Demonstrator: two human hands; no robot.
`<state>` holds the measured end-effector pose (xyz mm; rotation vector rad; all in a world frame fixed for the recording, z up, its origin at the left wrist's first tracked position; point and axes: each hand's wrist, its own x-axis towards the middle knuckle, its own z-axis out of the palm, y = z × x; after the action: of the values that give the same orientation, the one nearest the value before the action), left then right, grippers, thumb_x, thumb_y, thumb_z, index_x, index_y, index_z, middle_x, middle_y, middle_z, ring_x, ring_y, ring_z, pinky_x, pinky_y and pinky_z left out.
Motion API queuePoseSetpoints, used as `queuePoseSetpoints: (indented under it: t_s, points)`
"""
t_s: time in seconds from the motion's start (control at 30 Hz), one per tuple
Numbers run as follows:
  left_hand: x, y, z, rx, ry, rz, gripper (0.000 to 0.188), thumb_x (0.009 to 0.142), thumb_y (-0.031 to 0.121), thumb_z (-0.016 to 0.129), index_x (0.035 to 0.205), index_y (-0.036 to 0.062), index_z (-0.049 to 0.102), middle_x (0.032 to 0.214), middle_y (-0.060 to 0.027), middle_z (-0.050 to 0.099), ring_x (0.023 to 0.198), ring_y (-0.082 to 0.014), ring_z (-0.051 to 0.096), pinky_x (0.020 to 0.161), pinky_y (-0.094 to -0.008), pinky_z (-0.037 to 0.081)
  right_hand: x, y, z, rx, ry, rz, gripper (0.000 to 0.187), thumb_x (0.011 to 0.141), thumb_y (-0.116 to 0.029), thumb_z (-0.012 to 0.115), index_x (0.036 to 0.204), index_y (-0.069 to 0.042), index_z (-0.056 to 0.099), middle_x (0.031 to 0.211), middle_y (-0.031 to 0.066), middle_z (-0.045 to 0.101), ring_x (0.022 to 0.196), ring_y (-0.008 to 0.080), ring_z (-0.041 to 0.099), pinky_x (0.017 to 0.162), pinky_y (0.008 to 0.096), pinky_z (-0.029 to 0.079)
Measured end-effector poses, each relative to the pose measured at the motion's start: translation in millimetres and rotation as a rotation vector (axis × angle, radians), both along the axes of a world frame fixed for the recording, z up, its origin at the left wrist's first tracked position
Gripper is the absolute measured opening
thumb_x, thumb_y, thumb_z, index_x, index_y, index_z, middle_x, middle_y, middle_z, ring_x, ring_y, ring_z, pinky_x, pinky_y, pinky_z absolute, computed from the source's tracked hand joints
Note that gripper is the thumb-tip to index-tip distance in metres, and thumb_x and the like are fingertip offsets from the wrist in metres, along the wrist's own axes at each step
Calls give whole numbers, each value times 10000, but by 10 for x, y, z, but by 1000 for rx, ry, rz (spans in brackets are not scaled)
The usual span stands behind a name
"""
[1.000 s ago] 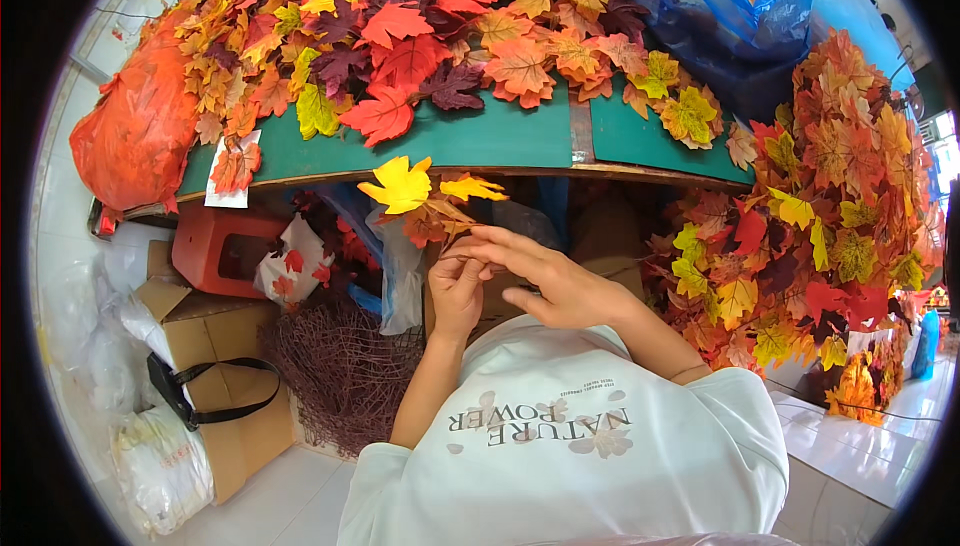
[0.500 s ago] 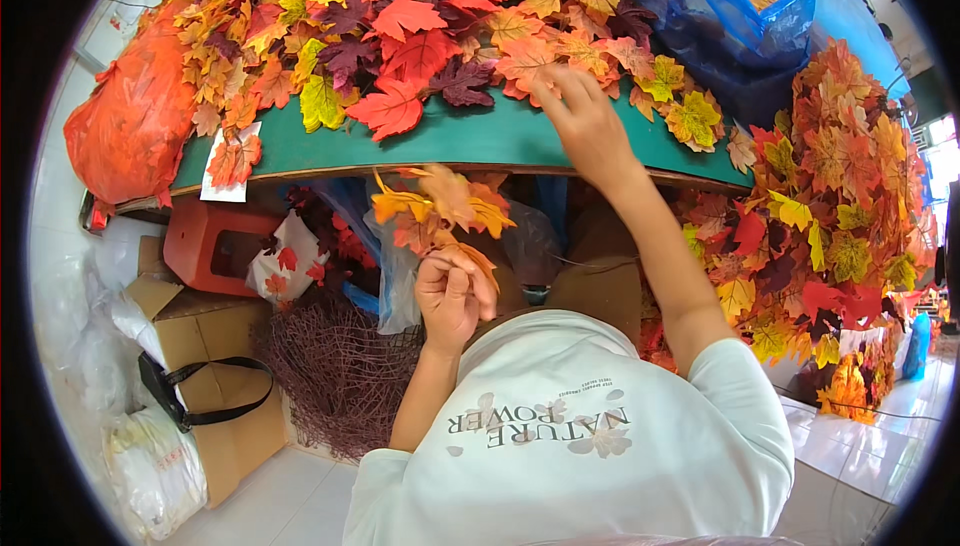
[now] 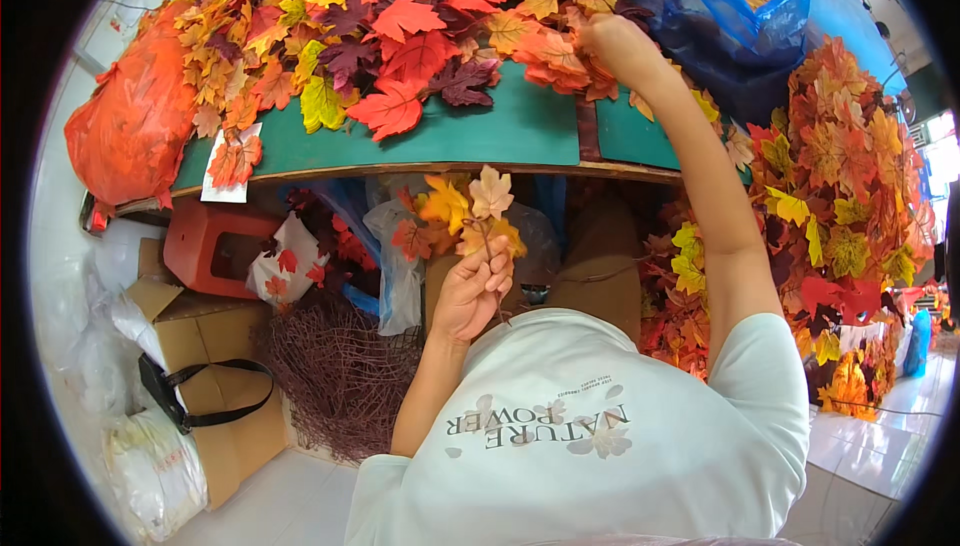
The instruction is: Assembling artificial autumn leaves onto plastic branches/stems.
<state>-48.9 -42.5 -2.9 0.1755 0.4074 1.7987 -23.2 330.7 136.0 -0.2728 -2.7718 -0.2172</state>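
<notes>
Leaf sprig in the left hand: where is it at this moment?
In the head view, the leaf sprig is just left of centre, held by the left hand, appearing just below the front edge of the green table.

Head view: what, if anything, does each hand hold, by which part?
Left hand: orange, yellow and cream artificial-leaf sprig, by its thin brown stem. Right hand: cannot tell.

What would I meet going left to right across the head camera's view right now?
Orange plastic bag, dark twig bundle, left hand holding a leaf sprig, right hand, tall heap of leaves.
</notes>
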Motion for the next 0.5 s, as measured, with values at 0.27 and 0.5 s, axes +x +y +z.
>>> queuePoseSetpoints:
  t_s: [0.27,0.5]
  points:
    - [100,-34,20,13,15,-76,364,839,-9,576,1196,56,557,904,-28,491,743,-105,471,693,-259,424,62,88,360,85,303,-79,214,770,-96,589,964,-154,657,940,64,628,859,271,607,722,348,492]
    - [126,284,253,-100,287,187,321,870,-6,544,1186,37,508,865,-58,563,740,-150,586,695,-319,531,221,-266,2,-1315,1053,166,190,792,-57,664,974,-7,640,900,80,654,792,205,635,719,314,520]
